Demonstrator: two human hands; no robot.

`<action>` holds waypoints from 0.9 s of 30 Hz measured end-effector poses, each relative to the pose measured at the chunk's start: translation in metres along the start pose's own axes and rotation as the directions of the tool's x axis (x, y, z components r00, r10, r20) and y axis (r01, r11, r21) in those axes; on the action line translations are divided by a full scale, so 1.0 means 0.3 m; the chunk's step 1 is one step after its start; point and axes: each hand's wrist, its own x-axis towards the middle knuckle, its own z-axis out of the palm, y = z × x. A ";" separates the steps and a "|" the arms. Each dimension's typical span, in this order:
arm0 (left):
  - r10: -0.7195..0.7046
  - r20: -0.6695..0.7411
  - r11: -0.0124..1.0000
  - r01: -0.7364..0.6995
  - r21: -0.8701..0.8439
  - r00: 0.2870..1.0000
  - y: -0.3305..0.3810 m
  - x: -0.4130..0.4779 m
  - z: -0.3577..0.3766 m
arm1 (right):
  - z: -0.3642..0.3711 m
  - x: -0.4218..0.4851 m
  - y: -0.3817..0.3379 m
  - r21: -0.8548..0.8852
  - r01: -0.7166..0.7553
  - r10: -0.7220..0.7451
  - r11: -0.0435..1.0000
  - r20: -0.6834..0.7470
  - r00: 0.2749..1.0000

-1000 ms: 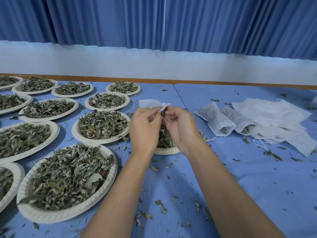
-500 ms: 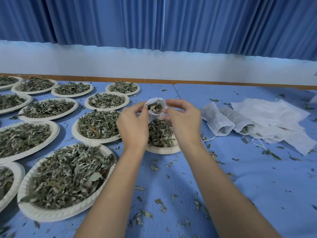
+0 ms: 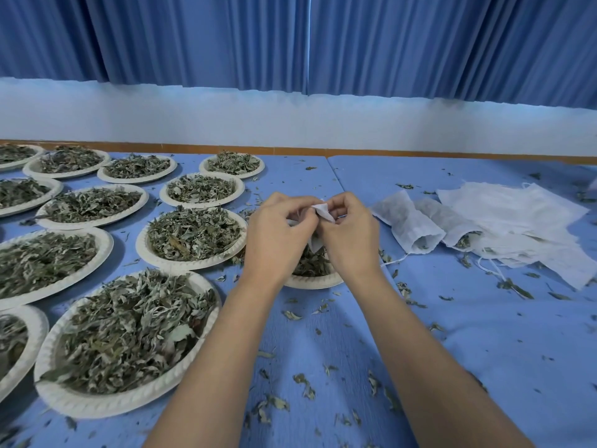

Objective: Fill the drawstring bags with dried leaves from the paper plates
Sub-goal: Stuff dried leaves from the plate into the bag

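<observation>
1. While your two hands meet above the middle of the table [image 3: 484, 350], the drawstring bag [image 3: 323, 212] is pinched between them. Only a white corner and a strip of cloth show past your fingers.
2. Your left hand [image 3: 279, 236] has its fingers curled onto the bag's left side. Your right hand [image 3: 350, 236] is likewise curled, thumb and fingers gripping the upper corner.
3. Whether this bag holds any leaves cannot be told; your hands cover it.
4. Directly beneath your hands sits a paper plate [image 3: 315, 281] of dried leaves [image 3: 311, 263], largely hidden by your wrists.
5. Toward the left edge, further plates heaped with leaves stand in rows. The nearest large plate [image 3: 97, 405] lies by the near-left corner.
6. Right of your hands, two filled bags [image 3: 407, 226] lie on their sides, touching, with leaves showing at the mouths that face you.
7. Just beyond them, toward the right edge, lies a pile of flat empty bags [image 3: 510, 215], strings trailing.
8. Loose leaf fragments [image 3: 303, 384] litter the blue surface.
9. Behind the far edge, a blue curtain [image 3: 193, 37] hangs over a white wall [image 3: 226, 121].
</observation>
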 end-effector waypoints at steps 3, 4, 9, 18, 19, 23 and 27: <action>-0.040 -0.121 0.999 0.040 -0.008 0.992 -0.006 0.017 -0.015 | -0.003 0.009 -0.007 0.123 -0.062 0.052 0.990 0.081 0.995; -0.068 -0.184 0.997 0.062 -0.038 0.981 -0.010 0.024 -0.025 | -0.007 0.013 -0.011 0.234 -0.121 0.093 0.965 0.126 0.988; -0.166 -0.354 0.984 0.128 -0.128 0.920 -0.026 0.039 -0.062 | -0.025 0.018 -0.007 -0.094 -0.023 0.051 0.995 0.303 0.952; -0.172 -0.356 0.985 0.152 -0.083 0.918 -0.027 0.027 -0.056 | 0.008 0.011 0.063 -0.556 0.356 0.152 0.751 0.670 0.727; -0.173 -0.355 0.985 0.154 -0.081 0.919 -0.028 0.027 -0.057 | 0.010 0.010 0.067 -0.557 0.393 0.135 0.732 0.683 0.718; -0.200 -0.353 0.979 0.175 -0.101 0.914 -0.035 0.031 -0.059 | 0.005 0.010 0.068 -0.566 0.421 0.053 0.709 0.638 0.768; -0.247 -0.361 0.968 0.207 -0.144 0.899 -0.042 0.032 -0.060 | 0.010 -0.001 0.054 -0.606 0.478 -0.048 0.635 0.587 0.808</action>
